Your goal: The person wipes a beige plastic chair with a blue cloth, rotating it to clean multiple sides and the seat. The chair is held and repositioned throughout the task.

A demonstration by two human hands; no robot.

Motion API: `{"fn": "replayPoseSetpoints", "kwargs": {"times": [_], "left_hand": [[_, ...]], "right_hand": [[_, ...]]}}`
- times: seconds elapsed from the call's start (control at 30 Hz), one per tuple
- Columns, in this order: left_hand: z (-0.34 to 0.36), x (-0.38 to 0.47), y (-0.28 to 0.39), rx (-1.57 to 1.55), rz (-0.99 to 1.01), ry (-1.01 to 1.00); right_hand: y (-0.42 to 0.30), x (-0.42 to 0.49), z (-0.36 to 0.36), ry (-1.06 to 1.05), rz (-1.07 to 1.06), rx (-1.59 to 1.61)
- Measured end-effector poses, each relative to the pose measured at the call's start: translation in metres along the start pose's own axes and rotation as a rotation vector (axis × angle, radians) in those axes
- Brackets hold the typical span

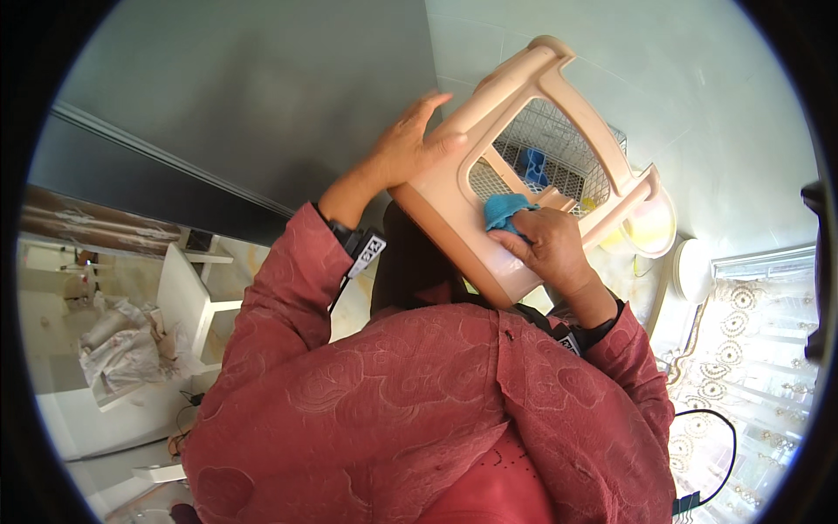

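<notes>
A beige plastic stool [452, 177] is tipped over in front of my lap, its brown seat [452, 249] towards me and its legs pointing away. My left hand [412, 141] holds its left side, thumb lying on the beige panel and the index finger raised; the other fingers are hidden. In my right hand [550, 245] is a bunched blue cloth [504, 213], pressed against the panel just below the window-like opening.
Beyond the stool stands a wire cage [556, 137] with a blue item [535, 167] inside. A light-coloured basin [645, 226] is at right, near a patterned curtain [727, 354]. A grey panel [262, 98] rises at left; a white shelf [190, 301] and plastic bags [124, 347] lie behind it.
</notes>
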State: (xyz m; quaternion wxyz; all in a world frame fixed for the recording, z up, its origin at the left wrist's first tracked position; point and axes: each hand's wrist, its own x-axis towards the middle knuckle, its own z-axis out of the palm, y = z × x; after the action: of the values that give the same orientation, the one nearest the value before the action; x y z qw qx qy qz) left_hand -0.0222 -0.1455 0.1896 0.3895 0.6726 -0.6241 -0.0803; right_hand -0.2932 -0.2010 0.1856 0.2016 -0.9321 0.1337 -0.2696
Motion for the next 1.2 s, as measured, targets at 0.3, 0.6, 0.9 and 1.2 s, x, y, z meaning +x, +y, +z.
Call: {"fn": "replayPoseSetpoints", "kwargs": {"times": [0.3, 0.6, 0.9, 1.2], "left_hand": [[0.052, 0.001, -0.054, -0.65, -0.332, -0.397], [0.076, -0.093, 0.003, -0.443, -0.122, 0.313], [0.036, -0.105, 0.02, -0.074, 0.125, 0.25], [0.017, -0.088, 0.047, 0.239, 0.26, 0.263]], "right_hand": [[0.012, -0.03, 0.006, -0.005, 0.278, -0.037], [0.023, -0.019, -0.022, 0.257, 0.683, 0.233], [0.003, -0.001, -0.04, 0.456, 0.861, 0.653], [0.012, -0.032, -0.028, 0.413, 0.882, 0.918]]}}
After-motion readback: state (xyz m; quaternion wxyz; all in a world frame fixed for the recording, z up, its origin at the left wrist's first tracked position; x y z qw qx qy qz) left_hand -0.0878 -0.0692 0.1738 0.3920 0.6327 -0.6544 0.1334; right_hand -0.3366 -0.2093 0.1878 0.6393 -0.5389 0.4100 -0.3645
